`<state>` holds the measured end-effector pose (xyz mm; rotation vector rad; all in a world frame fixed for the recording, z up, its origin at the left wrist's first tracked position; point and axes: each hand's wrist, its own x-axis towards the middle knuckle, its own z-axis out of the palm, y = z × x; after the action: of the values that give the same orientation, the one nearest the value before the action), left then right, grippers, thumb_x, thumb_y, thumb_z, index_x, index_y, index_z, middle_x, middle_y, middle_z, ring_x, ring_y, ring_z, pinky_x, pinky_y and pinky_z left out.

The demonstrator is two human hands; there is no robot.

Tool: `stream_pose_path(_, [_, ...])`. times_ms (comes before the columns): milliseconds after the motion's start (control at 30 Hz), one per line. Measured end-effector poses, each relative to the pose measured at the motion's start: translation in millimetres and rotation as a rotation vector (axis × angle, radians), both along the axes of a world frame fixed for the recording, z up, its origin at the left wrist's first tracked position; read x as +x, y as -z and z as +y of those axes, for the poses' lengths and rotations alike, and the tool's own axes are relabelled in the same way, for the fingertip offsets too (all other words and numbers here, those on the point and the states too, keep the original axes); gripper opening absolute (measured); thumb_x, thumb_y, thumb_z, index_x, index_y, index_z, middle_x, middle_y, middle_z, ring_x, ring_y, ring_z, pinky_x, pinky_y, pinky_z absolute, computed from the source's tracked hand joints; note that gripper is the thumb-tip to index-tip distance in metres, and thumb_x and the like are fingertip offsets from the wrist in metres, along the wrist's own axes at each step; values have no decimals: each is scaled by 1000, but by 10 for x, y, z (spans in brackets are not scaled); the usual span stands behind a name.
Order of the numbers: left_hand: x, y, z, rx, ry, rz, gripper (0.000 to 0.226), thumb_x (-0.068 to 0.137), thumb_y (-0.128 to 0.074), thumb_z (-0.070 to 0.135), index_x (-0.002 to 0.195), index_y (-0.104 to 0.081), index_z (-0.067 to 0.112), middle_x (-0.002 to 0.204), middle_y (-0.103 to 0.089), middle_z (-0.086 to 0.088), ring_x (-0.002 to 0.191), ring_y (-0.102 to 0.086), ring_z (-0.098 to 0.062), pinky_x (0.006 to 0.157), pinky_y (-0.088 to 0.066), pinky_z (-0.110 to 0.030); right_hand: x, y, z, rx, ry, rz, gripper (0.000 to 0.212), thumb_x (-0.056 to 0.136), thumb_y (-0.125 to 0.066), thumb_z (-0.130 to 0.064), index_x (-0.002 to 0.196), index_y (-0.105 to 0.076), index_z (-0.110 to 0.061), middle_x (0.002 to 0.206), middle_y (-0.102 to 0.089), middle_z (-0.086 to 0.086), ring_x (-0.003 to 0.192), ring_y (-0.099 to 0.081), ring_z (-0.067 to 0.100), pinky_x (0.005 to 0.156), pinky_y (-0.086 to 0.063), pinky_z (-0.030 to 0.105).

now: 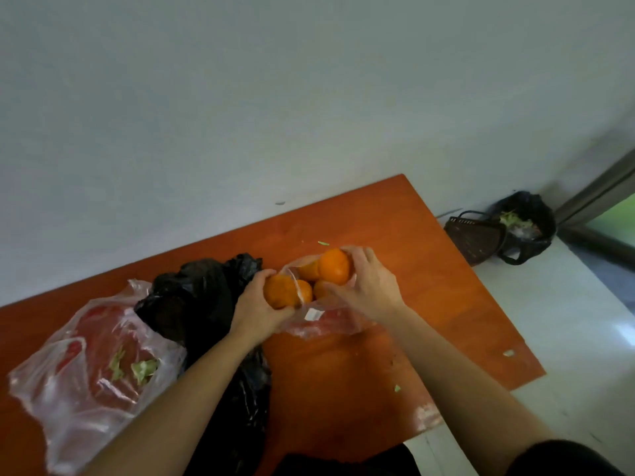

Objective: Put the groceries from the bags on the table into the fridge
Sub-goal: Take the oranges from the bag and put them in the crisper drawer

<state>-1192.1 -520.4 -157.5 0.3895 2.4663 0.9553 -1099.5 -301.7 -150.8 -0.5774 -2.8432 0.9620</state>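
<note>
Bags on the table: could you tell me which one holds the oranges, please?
The clear bag between the left hand and right hand, beside the black bag; the other clear bag shows only leaf scraps.

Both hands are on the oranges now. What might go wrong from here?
1. The left hand grips the nearer orange while the right hand curls over the top orange, with more loose between them; one may slip and roll off the table.
2. The thin clear bag lies slack around the fruit and may snag or get dragged along.
3. The left forearm lies across the black bag and may sweep it.
</note>
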Motion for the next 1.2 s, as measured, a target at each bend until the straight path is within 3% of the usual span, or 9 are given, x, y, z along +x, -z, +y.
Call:
stream_pose_path(100, [-171,-513,170,108,-34,188,81,70,-86,27,140,-44,28,136,-47,-3,120,-50,-23,95,-43,-33,-117,-392,196,24,117,150,78,78,-71,-67,140,-43,-29,133,-52,-1,117,-57,24,83,-50,38])
stream_pose_path(300, [-318,-1532,428,322,-36,382,74,74,-79,8,137,-46,30,134,-35,-7,108,-45,-18,90,-39,-29,-100,-1112,374,132,243,405,75,78,-72,-62,137,-47,-23,127,-56,6,115,-56,28,91,-50,43])
stream_pose_path(400, [-303,-1844,544,436,15,388,70,76,-77,5,133,-44,28,131,-34,-5,104,-45,-19,87,-40,-28,130,-1393,345,133,318,518,74,79,-75,-55,138,-44,-24,130,-48,5,113,-55,26,87,-49,38])
stream_pose_path(500, [-185,-1969,690,504,155,367,72,74,-81,10,129,-42,35,129,-31,0,103,-48,-20,85,-49,-32,531,-1582,298,166,450,611,73,79,-79,-51,136,-43,-25,132,-40,3,105,-58,23,81,-57,43])
stream_pose_path(600, [132,-1980,936,528,329,361,72,73,-83,15,124,-39,40,131,-31,0,102,-49,-17,83,-46,-24,1133,-1702,243,286,636,615,75,78,-81,-49,136,-42,-21,140,-36,6,106,-53,19,82,-57,39])
stream_pose_path(733, [949,-2067,1408,623,539,328,66,73,-83,20,123,-44,38,123,-38,4,100,-52,-15,83,-46,-29,2258,-1887,142,408,827,517,83,74,-83,-51,138,-36,-26,153,-35,0,117,-51,18,86,-49,33])
stream_pose_path(867, [2072,-2356,1735,721,797,332,68,74,-83,24,131,-47,31,120,-41,7,99,-49,-12,85,-44,-28,3535,-2167,-81,491,1051,419,85,73,-82,-56,139,-37,-27,133,-56,0,109,-61,23,82,-51,32])
stream_pose_path(967, [2979,-2607,1870,803,1004,329,71,75,-83,23,134,-46,32,127,-43,4,104,-48,-12,87,-41,-25,4458,-2361,-289,538,1205,448,85,74,-82,-54,140,-36,-26,134,-54,2,111,-60,25,87,-55,41])
stream_pose_path(1200, [5431,-2922,1998,972,1296,324,80,73,-86,22,139,-41,30,136,-47,4,109,-44,-9,87,-42,-25,6773,-2639,-770,722,1440,435,89,80,-78,-52,150,-32,-22,143,-45,6,117,-56,29,80,-46,35])
